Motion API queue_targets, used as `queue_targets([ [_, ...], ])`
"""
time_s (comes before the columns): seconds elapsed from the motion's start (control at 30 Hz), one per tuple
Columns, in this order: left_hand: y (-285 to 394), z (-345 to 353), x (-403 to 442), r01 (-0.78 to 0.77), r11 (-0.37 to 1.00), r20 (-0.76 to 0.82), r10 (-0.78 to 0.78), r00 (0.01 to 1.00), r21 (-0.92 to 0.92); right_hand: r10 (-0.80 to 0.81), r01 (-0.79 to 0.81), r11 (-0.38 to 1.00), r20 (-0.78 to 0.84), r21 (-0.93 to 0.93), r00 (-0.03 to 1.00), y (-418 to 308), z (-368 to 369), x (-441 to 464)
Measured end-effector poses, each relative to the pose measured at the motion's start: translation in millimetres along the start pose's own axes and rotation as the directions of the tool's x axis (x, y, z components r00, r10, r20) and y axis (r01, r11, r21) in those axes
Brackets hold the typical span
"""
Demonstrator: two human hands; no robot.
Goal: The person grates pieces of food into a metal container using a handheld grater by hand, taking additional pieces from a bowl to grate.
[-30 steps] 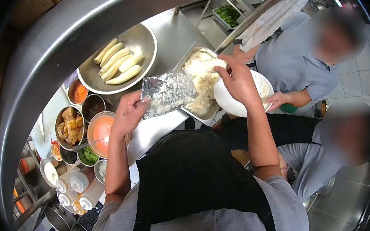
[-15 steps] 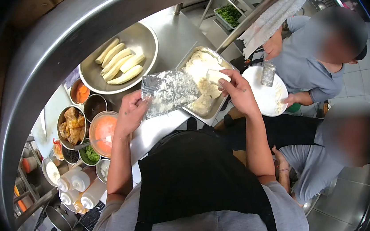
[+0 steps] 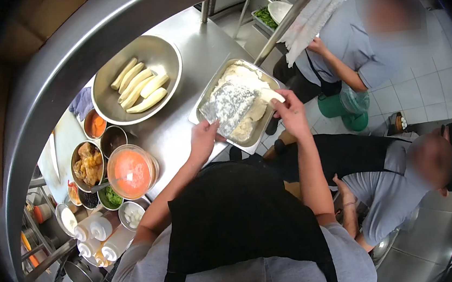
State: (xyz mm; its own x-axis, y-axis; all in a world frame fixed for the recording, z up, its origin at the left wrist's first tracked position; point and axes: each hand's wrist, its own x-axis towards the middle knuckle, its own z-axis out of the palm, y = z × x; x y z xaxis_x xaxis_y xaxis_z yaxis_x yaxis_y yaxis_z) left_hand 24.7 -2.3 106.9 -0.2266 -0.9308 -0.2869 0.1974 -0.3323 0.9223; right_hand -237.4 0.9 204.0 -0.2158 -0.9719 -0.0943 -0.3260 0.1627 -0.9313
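My left hand [image 3: 204, 137] is closed on the near left edge of a flat metal grater [image 3: 227, 109], which is speckled with pale shreds. The grater lies tilted over a rectangular metal tray [image 3: 197, 104] holding a mass of pale grated food [image 3: 239, 76]. Between the fingers and thumb of my right hand [image 3: 292, 112] is a piece of peeled plantain [image 3: 270, 95], at the right side of the grater above the tray. Whether the piece touches the grater I cannot tell. Several whole peeled plantains [image 3: 136, 87] lie in a large steel bowl [image 3: 176, 69] farther back on the left.
Left of my arm stand an orange-liquid tub [image 3: 134, 171], a bowl of cooked pieces [image 3: 87, 161], small bowls and squeeze bottles [image 3: 102, 229]. A knife [image 3: 54, 155] lies at far left. Two people [image 3: 332, 54] stand on the right, near a green bin [image 3: 345, 106]. A metal rail curves overhead.
My left hand has brought the grater rightward and down over the tray. The co-worker's white plate and small grater have gone from view; a green bin now shows there.
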Motion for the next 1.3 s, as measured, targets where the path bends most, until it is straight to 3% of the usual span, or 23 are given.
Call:
queue_targets([
  [0.03, 0.6, 2.0, -3.1, 0.084, 0.995, 0.02, -0.085, 0.996, 0.047, -0.002, 0.002, 1.0, -0.003, 0.004, 1.0, 12.1, 5.9, 1.7],
  [0.07, -17.9, -1.6, 0.6, 0.1, 0.986, 0.024, -0.104, 0.994, 0.137, -0.069, 0.066, 0.991, -0.027, -0.116, 0.997, 24.7, 13.3, 3.7],
  [0.1, -20.2, -1.6, -1.1, 0.098, 0.985, 0.025, -0.103, 0.994, 0.143, -0.137, 0.123, 0.964, -0.044, -0.236, 0.99, 26.1, 20.8, 3.8],
  [0.3, -30.9, -1.4, -4.4, 0.234, 0.968, -0.079, -0.227, 0.971, 0.091, -0.203, 0.203, 0.852, 0.053, -0.483, 0.978, 35.4, 51.3, 1.5],
  [0.43, -36.2, -6.9, -7.0, 0.279, 0.951, -0.133, -0.262, 0.956, 0.132, -0.243, 0.264, 0.834, 0.107, -0.484, 0.964, 41.2, 58.5, 8.1],
  [0.5, -38.2, -7.4, -6.6, 0.369, 0.926, -0.168, -0.353, 0.92, 0.074, -0.242, 0.278, 0.826, 0.136, -0.49, 0.961, 43.9, 61.3, 12.1],
  [0.53, -42.2, -6.8, -4.0, 0.373, 0.925, -0.172, -0.357, 0.918, 0.07, -0.248, 0.292, 0.814, 0.155, -0.502, 0.956, 45.4, 61.1, 14.4],
  [0.6, -48.4, -5.3, 1.2, 0.264, 0.944, -0.16, -0.297, 0.941, -0.198, -0.274, 0.327, 0.783, 0.179, -0.529, 0.945, 50.6, 61.9, 17.3],
  [0.67, -48.0, -6.1, 4.8, 0.259, 0.943, -0.138, -0.29, 0.947, -0.21, -0.298, 0.36, 0.75, 0.203, -0.555, 0.933, 54.3, 60.3, 20.4],
  [0.77, -49.3, -4.5, 8.6, 0.222, 0.954, -0.132, -0.251, 0.959, -0.199, -0.166, 0.312, 0.761, 0.294, -0.569, 0.941, 46.0, 54.4, 32.8],
  [0.83, -50.4, -3.1, 10.8, 0.2, 0.963, -0.15, -0.229, 0.962, -0.182, -0.298, 0.392, 0.715, 0.256, -0.579, 0.92, 37.9, 52.4, 40.7],
  [0.9, -53.5, -0.6, 11.4, 0.166, 0.97, -0.18, -0.197, 0.964, -0.176, -0.25, 0.325, 0.724, 0.207, -0.608, 0.946, 39.8, 59.8, 42.7],
  [0.97, -53.2, 1.8, 10.1, 0.168, 0.969, -0.192, -0.203, 0.96, -0.181, -0.172, 0.343, 0.655, 0.31, -0.674, 0.935, 46.9, 80.9, 35.4],
  [1.03, -48.5, 2.7, 11.5, 0.168, 0.969, -0.203, -0.204, 0.958, -0.182, -0.372, 0.591, 0.564, 0.462, -0.577, 0.805, 58.8, 100.0, 12.3],
  [1.1, -46.1, 4.9, 10.6, 0.151, 0.97, -0.218, -0.192, 0.957, -0.192, -0.262, 0.52, 0.629, 0.471, -0.579, 0.842, 65.1, 90.1, 29.0],
  [1.2, -53.4, 3.1, 11.2, 0.134, 0.974, -0.222, -0.174, 0.959, -0.183, 0.008, 0.156, 0.624, 0.207, -0.766, 0.978, 47.9, 55.6, 87.6],
  [1.3, -56.8, 1.7, 14.6, 0.161, 0.973, -0.248, -0.199, 0.948, -0.168, 0.083, 0.122, 0.624, 0.221, -0.772, 0.972, 46.7, 66.9, 69.6],
])
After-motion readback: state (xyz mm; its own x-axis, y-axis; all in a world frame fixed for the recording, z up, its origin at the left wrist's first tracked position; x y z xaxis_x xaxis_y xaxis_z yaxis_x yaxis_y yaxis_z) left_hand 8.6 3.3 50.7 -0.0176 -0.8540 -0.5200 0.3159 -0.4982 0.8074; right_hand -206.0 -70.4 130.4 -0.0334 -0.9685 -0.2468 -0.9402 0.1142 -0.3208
